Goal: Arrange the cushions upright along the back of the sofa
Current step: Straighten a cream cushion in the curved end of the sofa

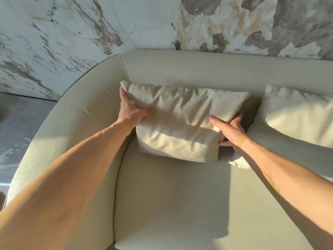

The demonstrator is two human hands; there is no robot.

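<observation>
A cream textured cushion (180,121) stands upright against the backrest of the cream sofa (198,71), in its left corner. My left hand (130,110) grips the cushion's left edge, thumb on the front and fingers behind. On the cushion's right edge my right hand (229,130) holds it the same way, thumb pressed on the front. A second cream cushion (295,120) leans against the backrest to the right, partly cut off by the frame edge.
The sofa's curved left arm (75,120) wraps around beside the held cushion. The seat (180,204) lies in front, half in sunlight. A marble-patterned wall (126,24) rises behind the sofa. Grey floor (16,127) shows at the left.
</observation>
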